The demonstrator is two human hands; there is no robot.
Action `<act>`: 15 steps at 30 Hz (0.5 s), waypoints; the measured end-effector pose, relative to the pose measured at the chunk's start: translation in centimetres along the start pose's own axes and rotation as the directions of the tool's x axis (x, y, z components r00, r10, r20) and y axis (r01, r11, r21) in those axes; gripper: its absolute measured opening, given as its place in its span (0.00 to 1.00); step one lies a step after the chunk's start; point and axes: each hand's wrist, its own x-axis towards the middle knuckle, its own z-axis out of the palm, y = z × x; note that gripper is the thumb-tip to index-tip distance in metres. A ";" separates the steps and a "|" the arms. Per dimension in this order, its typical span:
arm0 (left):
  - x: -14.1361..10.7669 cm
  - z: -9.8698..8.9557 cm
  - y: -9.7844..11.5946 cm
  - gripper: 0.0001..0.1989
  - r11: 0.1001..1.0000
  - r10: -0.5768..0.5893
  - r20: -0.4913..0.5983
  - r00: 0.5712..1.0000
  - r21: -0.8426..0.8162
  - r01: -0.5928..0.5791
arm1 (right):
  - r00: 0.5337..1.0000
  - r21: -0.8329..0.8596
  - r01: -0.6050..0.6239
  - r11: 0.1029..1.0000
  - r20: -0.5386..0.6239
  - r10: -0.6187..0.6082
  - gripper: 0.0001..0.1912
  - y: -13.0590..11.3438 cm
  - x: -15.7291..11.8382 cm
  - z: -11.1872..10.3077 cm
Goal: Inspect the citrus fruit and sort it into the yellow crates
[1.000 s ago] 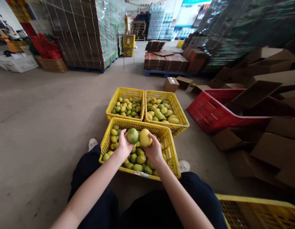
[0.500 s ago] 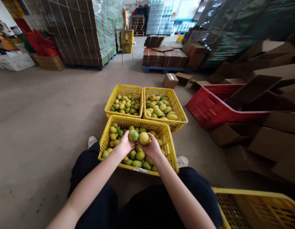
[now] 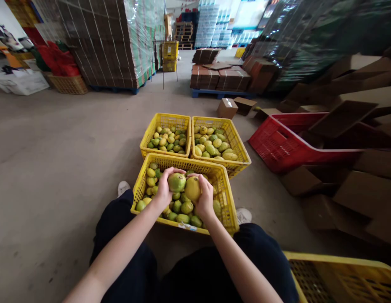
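Note:
My left hand (image 3: 164,187) is wrapped round a green fruit (image 3: 176,182), fingers over its top. Beside it my right hand (image 3: 205,194) grips a yellower fruit (image 3: 192,189). The two fruits are held side by side, close together, over the near yellow crate (image 3: 226,198), which holds several green and yellow fruits. Behind it stand two more yellow crates, the back left crate (image 3: 144,139) and the back right crate (image 3: 242,147), both with similar fruits in them.
A red crate (image 3: 267,145) stands to the right among cardboard boxes (image 3: 356,198). Another yellow crate (image 3: 337,257) is at the lower right. Further back are a small box (image 3: 227,108), flattened cardboard on a blue pallet (image 3: 208,93) and wrapped stacks (image 3: 97,46).
Both hands have turned: the fingers, earlier beneath the fruits, now curl over their tops and outer sides. The two fruits have rotated with them. The view has shifted slightly.

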 end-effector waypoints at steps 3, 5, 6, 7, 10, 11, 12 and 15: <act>-0.3 0.0 -0.2 0.15 0.990 0.123 0.071 0.990 0.065 -0.128 | 0.994 -0.045 0.101 0.994 0.032 -0.100 0.16 -0.6 -0.6 -0.2; -0.2 0.1 -0.2 0.14 0.988 0.137 0.084 0.987 0.061 -0.142 | 0.990 -0.062 0.132 0.989 0.064 -0.128 0.16 -0.8 -0.8 -0.3; -0.2 0.1 -0.3 0.14 0.992 0.114 0.076 0.991 0.049 -0.118 | 0.989 -0.064 0.136 0.989 0.071 -0.132 0.16 -0.9 -0.8 -0.3; -0.1 0.1 -0.3 0.14 0.996 0.080 0.061 0.995 0.036 -0.082 | 0.989 -0.063 0.135 0.989 0.074 -0.130 0.15 -0.9 -0.8 -0.3; 0.1 0.1 -0.4 0.14 1.000 -0.018 0.011 1.000 -0.001 0.018 | 0.993 -0.036 0.109 0.993 0.060 -0.106 0.14 -0.8 -0.7 -0.3; 0.2 0.1 -0.4 0.14 0.999 -0.033 0.000 0.999 -0.009 0.033 | 0.994 -0.024 0.100 0.995 0.052 -0.099 0.13 -0.7 -0.6 -0.2; 0.2 0.1 -0.3 0.14 0.999 -0.044 -0.008 0.999 -0.019 0.043 | 0.995 -0.012 0.091 0.996 0.044 -0.090 0.13 -0.6 -0.5 -0.2; 0.3 0.3 -0.1 0.15 0.992 -0.111 -0.036 0.993 -0.071 0.108 | 1.000 0.011 0.007 1.000 0.010 -0.007 0.15 -0.2 0.0 0.0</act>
